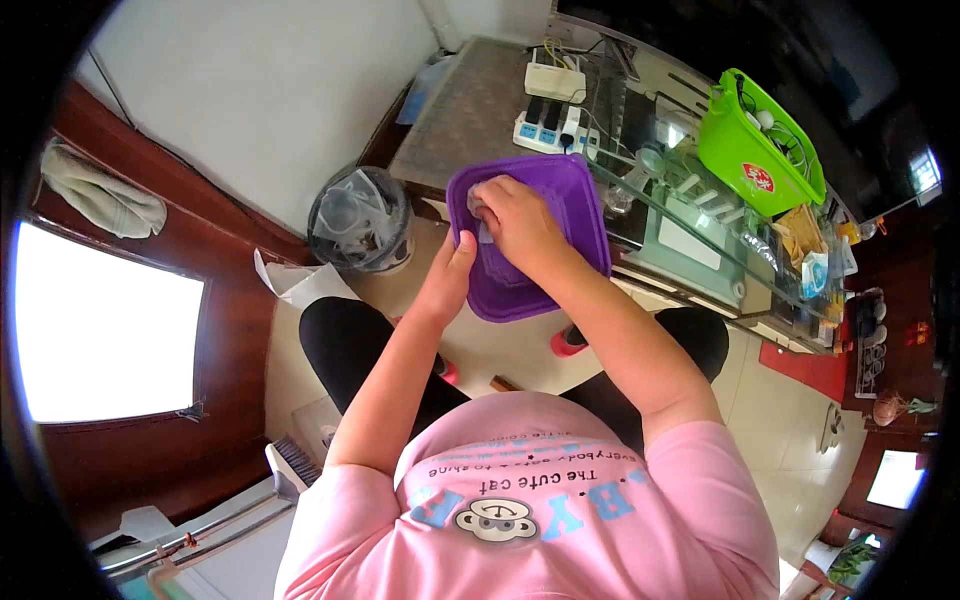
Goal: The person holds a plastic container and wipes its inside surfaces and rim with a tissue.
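Note:
A purple square basin (525, 290) is tilted in front of me, its inside facing me. Gripping its left side is my left hand (447, 275), with the thumb over the rim and the other fingers hidden behind the wall. Inside the basin, near its upper left corner, my right hand (515, 222) is closed on a pale, crumpled cloth or wipe (476, 200) pressed to the inner wall.
A lined trash bin (400, 255) stands left of the basin. Beyond lies a glass-topped cabinet (440, 130) with a power strip (545, 138), a white router (555, 80) and a green basket (755, 150) of cables. A white brush (290, 465) is at lower left.

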A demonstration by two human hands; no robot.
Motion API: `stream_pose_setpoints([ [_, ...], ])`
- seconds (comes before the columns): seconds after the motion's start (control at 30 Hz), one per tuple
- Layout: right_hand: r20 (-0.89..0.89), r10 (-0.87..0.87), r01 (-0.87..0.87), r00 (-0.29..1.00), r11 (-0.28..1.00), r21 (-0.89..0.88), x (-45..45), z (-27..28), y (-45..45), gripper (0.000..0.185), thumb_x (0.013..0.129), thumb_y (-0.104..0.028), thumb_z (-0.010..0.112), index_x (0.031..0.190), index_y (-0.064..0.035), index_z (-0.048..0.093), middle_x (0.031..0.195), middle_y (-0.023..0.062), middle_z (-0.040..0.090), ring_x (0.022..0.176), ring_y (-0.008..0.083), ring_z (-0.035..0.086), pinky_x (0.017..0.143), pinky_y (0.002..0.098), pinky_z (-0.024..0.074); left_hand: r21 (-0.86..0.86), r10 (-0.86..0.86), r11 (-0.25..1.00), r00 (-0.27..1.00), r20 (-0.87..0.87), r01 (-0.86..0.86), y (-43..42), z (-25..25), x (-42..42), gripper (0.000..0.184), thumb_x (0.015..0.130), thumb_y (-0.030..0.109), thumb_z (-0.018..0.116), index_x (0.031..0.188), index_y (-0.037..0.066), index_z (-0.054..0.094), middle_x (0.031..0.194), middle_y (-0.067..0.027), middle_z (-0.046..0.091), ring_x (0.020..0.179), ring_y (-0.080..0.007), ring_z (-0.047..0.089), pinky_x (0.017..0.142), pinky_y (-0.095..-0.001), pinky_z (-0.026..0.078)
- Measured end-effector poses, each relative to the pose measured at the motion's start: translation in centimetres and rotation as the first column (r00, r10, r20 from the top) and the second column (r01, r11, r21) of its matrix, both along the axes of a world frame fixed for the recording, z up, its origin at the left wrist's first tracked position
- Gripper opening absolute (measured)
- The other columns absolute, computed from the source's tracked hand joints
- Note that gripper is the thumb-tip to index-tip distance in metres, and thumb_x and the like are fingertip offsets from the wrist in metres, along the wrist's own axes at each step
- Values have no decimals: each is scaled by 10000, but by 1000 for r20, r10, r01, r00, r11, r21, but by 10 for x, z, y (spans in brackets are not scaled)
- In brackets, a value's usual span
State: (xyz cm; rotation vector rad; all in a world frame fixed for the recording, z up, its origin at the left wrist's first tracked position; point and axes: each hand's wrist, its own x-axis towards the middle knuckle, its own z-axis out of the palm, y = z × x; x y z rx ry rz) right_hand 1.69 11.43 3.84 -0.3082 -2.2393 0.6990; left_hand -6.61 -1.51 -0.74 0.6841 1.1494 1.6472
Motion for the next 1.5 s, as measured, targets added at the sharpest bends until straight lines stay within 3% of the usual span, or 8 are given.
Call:
stream_pose_setpoints([
  [0.27,332,154,-201,931,973,114,-5,-12,15,128,759,27,607,876,-18,581,857,156,615,788,369,595,669,415,484,-30,11,1000,988,152,-6,-12,-9,-9,613,1019,422,358,1457,7,250,1402,-104,405,1261,-179,406,1065,-319,323],
  [0.37,293,168,-136,941,983,-127,-10,2,15,77,782,-35,566,845,-30,610,839,167,605,840,363,596,716,437,481,-80,38,996,993,109,-29,-12,-9,-17,609,1000,462,375,1441,51,287,1380,-106,444,1225,-209,475,1033,-347,391],
  [0.57,104,27,-38,994,994,104,-61,-22,15,137,756,24,612,883,-21,639,840,152,623,803,351,613,701,402,500,-118,59,992,986,159,-40,-16,5,-51,635,1001,465,375,1446,22,276,1401,-114,427,1265,-201,434,1054,-341,359],
  [0.73,164,144,-154,976,986,55,-110,-41,8,86,749,3,569,814,-26,618,819,151,600,819,357,583,733,426,474,-106,77,990,991,-113,-89,-21,-22,-100,629,1011,450,370,1448,8,279,1353,-84,450,1224,-149,400,1044,-292,318],
  [1.07,361,491,-486,793,867,-111,-131,-55,-7,126,771,-13,575,881,-31,633,844,135,602,838,330,587,767,388,478,-98,229,971,968,107,-219,-24,-59,-150,635,1010,461,361,1438,-4,293,1380,-84,428,1254,-160,379,1067,-299,295],
  [1.13,241,276,-231,930,952,-201,-149,-26,-4,151,763,8,628,909,-25,643,845,130,612,802,323,600,716,375,495,-81,252,967,956,154,-242,-28,-69,-158,654,1007,470,357,1437,-18,284,1398,-92,412,1275,-167,369,1078,-299,287],
  [1.3,155,305,-326,940,935,139,-200,-57,0,171,733,34,631,896,-20,633,820,152,591,772,348,586,673,408,482,3,274,961,954,118,-276,-30,-81,-168,660,1008,471,355,1435,-26,281,1396,-96,412,1275,-167,369,1077,-297,286],
  [1.5,303,363,-396,881,917,51,-206,-80,-37,109,792,-35,502,834,-12,600,849,179,578,841,385,561,770,463,459,14,395,918,918,-10,-395,-41,-82,-179,635,992,484,363,1438,38,293,1372,-72,439,1229,-170,439,1049,-323,348],
])
